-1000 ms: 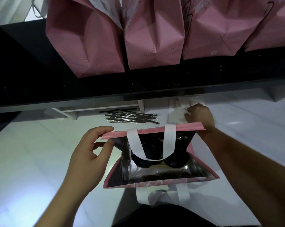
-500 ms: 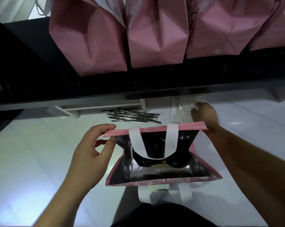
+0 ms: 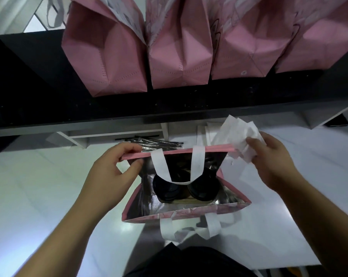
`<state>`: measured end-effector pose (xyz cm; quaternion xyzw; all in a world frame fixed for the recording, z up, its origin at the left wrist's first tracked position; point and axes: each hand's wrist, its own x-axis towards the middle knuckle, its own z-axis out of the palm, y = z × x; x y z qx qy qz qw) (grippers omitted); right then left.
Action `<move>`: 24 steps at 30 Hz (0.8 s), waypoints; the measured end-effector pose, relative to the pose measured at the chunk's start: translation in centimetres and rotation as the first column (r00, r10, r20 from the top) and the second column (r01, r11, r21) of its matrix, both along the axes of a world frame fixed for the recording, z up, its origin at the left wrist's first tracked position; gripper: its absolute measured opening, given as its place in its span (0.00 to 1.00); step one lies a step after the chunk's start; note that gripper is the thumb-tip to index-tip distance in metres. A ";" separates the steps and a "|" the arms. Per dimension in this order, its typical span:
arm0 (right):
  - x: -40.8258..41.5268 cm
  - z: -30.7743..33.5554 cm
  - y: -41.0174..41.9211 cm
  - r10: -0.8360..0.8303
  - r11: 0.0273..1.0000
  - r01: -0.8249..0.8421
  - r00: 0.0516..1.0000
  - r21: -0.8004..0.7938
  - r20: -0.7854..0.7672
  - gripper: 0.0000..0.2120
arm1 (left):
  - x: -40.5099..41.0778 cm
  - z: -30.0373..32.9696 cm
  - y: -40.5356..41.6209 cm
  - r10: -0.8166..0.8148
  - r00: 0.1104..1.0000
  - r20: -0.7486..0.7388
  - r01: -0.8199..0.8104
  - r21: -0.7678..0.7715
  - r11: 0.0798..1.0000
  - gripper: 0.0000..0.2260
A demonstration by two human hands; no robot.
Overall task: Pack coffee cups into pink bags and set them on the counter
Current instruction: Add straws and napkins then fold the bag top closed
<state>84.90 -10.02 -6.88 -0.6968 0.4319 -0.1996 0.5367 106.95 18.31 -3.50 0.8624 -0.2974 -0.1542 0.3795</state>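
Since half a second ago: right hand point(image 3: 273, 162) lifted up off the white work surface point(image 3: 39, 192) behind the bag, now raised just beside the far right corner of the open pink bag point(image 3: 189, 213), fingers curled round a crumpled wad of white napkins point(image 3: 236, 136) that was lying flat before. Napkins now standing up above the bag's far rim, lower edge touching that rim's right end. Remaining napkin stack point(image 3: 204, 132) lying flat on the surface behind.

Left hand point(image 3: 111, 174) unchanged in place: thumb and fingers pinching the far rim of the bag at its left corner, holding the mouth wide.

Between the two hands, bag upright on the white surface, silver lining showing inside. Far white handle point(image 3: 178, 166) drooped into the mouth; near white handle point(image 3: 189, 229) flopped outward over the near side. Two coffee cups with black lids, left one point(image 3: 167, 189) and right one point(image 3: 206, 188), side by side at the bottom, touching or nearly so, well below both hands.

Further out, bundle of foil-wrapped straws point(image 3: 161, 143) lying on the surface just behind the left fingers. Beyond, dark counter point(image 3: 29, 100) raised above the work surface, carrying four filled pink bags point(image 3: 179, 56) in a row, closely packed side by side.
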 end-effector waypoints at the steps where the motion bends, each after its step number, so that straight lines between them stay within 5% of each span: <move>1: -0.7 1.4 0.8 0.022 1.000 -0.022 0.999 0.011 0.036 0.13 | 0.2 0.2 -0.3 -0.029 0.999 0.015 0.029 0.015 0.999 0.10; 4: -2.4 5.2 2.5 0.112 0.994 -0.113 0.988 -0.004 0.102 0.14 | 0.8 0.9 -1.5 -0.161 0.984 0.081 0.152 0.108 0.983 0.11; 6: -3.2 7.8 3.4 0.234 0.960 -0.224 0.971 -0.166 0.044 0.07 | 1.1 1.3 -2.4 -0.247 0.961 0.122 0.225 0.171 0.959 0.11; 9: -3.3 11.4 4.8 0.418 0.825 -0.442 0.897 -0.352 -0.145 0.09 | 1.6 1.4 -3.8 -0.303 0.944 0.127 0.270 0.225 0.936 0.07; 14: -1.0 12.9 7.1 0.530 0.666 -0.687 0.710 -0.291 -0.463 0.04 | 2.7 1.4 -5.3 -0.285 0.955 0.078 0.265 0.201 0.943 0.06; 19: 2.5 11.1 8.3 0.521 0.515 -0.767 0.634 -0.382 -0.571 0.04 | 3.5 1.3 -5.8 -0.303 0.953 0.021 0.292 0.213 0.933 0.09; 24: 6.0 8.3 10.1 0.575 0.351 -0.914 0.380 -0.201 -0.724 0.08 | 4.4 1.1 -6.3 -0.296 0.954 -0.046 0.299 0.205 0.932 0.17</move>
